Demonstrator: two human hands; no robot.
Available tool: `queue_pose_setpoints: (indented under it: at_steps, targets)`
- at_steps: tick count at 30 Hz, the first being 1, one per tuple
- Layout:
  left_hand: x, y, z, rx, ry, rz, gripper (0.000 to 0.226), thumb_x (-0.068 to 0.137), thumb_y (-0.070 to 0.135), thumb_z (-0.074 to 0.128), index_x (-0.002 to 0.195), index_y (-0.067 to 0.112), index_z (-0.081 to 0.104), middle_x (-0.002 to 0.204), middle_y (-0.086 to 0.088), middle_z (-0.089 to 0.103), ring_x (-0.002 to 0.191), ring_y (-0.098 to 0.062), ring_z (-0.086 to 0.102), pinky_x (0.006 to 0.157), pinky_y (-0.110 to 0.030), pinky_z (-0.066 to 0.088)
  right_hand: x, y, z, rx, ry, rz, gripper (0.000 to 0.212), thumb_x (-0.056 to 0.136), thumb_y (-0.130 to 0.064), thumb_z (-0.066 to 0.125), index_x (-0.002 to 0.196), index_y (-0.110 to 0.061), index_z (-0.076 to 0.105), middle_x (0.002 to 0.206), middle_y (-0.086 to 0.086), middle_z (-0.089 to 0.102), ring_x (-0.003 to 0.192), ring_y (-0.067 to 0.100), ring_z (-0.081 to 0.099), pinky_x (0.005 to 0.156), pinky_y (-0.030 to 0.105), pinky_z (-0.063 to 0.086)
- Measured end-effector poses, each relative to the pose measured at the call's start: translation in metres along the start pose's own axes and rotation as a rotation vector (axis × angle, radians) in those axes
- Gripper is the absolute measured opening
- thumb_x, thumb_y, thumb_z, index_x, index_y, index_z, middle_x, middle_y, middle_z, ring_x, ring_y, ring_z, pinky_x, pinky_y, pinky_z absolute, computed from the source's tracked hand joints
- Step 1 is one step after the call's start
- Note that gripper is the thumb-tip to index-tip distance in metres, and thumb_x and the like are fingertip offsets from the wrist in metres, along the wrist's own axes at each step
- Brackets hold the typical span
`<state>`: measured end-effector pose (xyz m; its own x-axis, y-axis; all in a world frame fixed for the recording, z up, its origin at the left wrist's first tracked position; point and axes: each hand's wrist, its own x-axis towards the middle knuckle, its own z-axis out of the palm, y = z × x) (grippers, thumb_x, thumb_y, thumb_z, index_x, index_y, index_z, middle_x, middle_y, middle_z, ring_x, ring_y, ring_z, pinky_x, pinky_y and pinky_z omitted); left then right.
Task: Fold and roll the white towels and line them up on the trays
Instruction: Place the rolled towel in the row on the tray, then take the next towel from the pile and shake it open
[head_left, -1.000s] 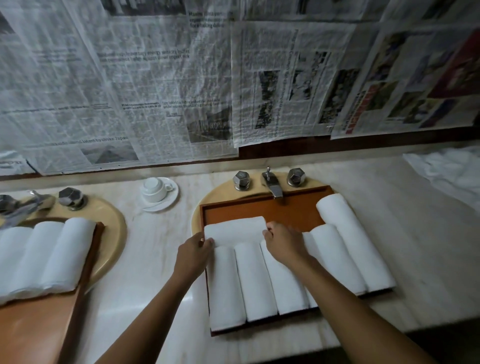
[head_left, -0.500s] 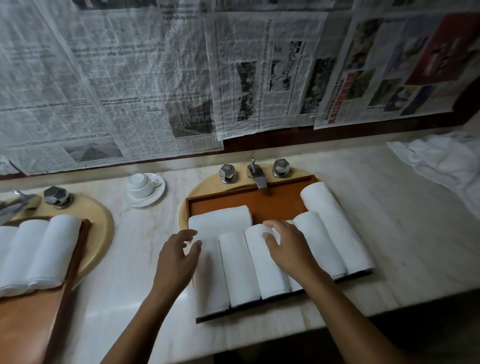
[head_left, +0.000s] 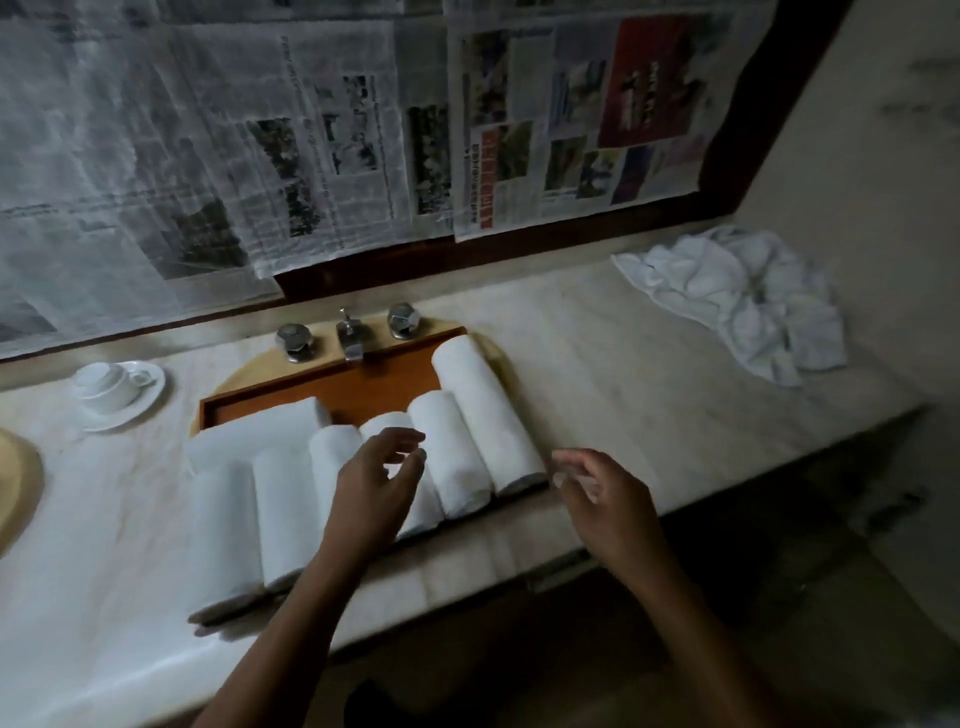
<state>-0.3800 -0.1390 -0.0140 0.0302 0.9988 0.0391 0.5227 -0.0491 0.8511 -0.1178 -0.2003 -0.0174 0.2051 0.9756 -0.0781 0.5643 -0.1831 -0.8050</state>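
Hovering over the row of rolled towels, L hand has fingers loosely curved and spread, nothing in its grip; can't tell if it touches the rolls below. R hand is just right of the row, above the counter front edge, fingers relaxed, part open, also holding nothing. Rolls lie side by side, touching, across the wooden tray. One folded towel lies flat at the far ends of the leftmost rolls. Tray sits over a tan basin, w/ two taps and a spout behind it. Loose towels are heaped at far right of counter, well apart from tray. Cup on saucer stands to the left. Newspaper sheets cover the wall behind.
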Motion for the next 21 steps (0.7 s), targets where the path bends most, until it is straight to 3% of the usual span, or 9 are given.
queue_pose_setpoints:
  at_steps: [2,6,8,10,14,17,21]
  targets:
    - [-0.002,0.024,0.038,-0.017,-0.036,0.033,0.017,0.099,0.022,0.063,0.112,0.028,0.071,0.109,0.017,0.071,0.099,0.004,0.064,0.081,-0.021,0.050,-0.008,0.024,-0.035,0.011,0.027,0.006,0.028,0.100,-0.028,0.063,0.127,-0.030,0.067,0.128,-0.017,0.066,0.116,-0.001,0.058,0.098,0.022,0.049]
    - [-0.004,0.070,0.109,-0.056,-0.109,0.069,0.016,0.100,0.018,0.062,0.110,0.025,0.071,0.106,0.014,0.072,0.093,0.009,0.062,0.070,-0.004,0.045,-0.018,0.073,-0.099,0.021,0.120,0.057,0.027,0.100,-0.028,0.063,0.126,-0.031,0.068,0.126,-0.016,0.066,0.118,0.002,0.058,0.102,0.032,0.051]
    - [-0.002,0.092,0.140,-0.072,-0.165,0.108,0.015,0.101,0.018,0.062,0.112,0.024,0.070,0.107,0.012,0.071,0.091,0.009,0.063,0.067,-0.007,0.046,-0.019,0.097,-0.126,0.039,0.174,0.089,0.026,0.098,-0.029,0.063,0.123,-0.032,0.068,0.123,-0.016,0.067,0.116,0.001,0.060,0.101,0.034,0.052]
    - [0.006,0.110,0.166,-0.069,-0.201,0.155,0.015,0.100,0.022,0.063,0.113,0.028,0.070,0.106,0.015,0.070,0.092,0.008,0.063,0.072,-0.018,0.050,-0.017,0.119,-0.148,0.062,0.214,0.105,0.026,0.097,-0.030,0.062,0.122,-0.033,0.068,0.122,-0.019,0.068,0.116,0.000,0.061,0.103,0.036,0.052]
    - [0.033,0.145,0.221,-0.080,-0.252,0.202,0.016,0.097,0.021,0.066,0.108,0.033,0.070,0.101,0.016,0.072,0.092,0.007,0.064,0.074,-0.015,0.048,-0.004,0.151,-0.188,0.062,0.310,0.161,0.025,0.093,-0.041,0.060,0.116,-0.040,0.067,0.120,-0.023,0.067,0.114,-0.003,0.060,0.102,0.034,0.051]
    - [0.058,0.165,0.261,-0.063,-0.299,0.211,0.016,0.096,0.023,0.067,0.105,0.036,0.070,0.098,0.018,0.072,0.091,0.006,0.064,0.069,-0.006,0.043,0.021,0.173,-0.215,0.075,0.342,0.183,0.022,0.087,-0.048,0.056,0.108,-0.050,0.064,0.119,-0.020,0.067,0.114,0.000,0.061,0.102,0.036,0.052]
    - [0.098,0.183,0.315,-0.069,-0.342,0.227,0.016,0.096,0.021,0.068,0.105,0.034,0.070,0.098,0.015,0.073,0.089,0.007,0.064,0.069,-0.003,0.042,0.073,0.202,-0.246,0.020,0.352,0.214,0.025,0.090,-0.032,0.063,0.114,-0.035,0.067,0.119,-0.012,0.068,0.112,0.007,0.064,0.097,0.029,0.053]
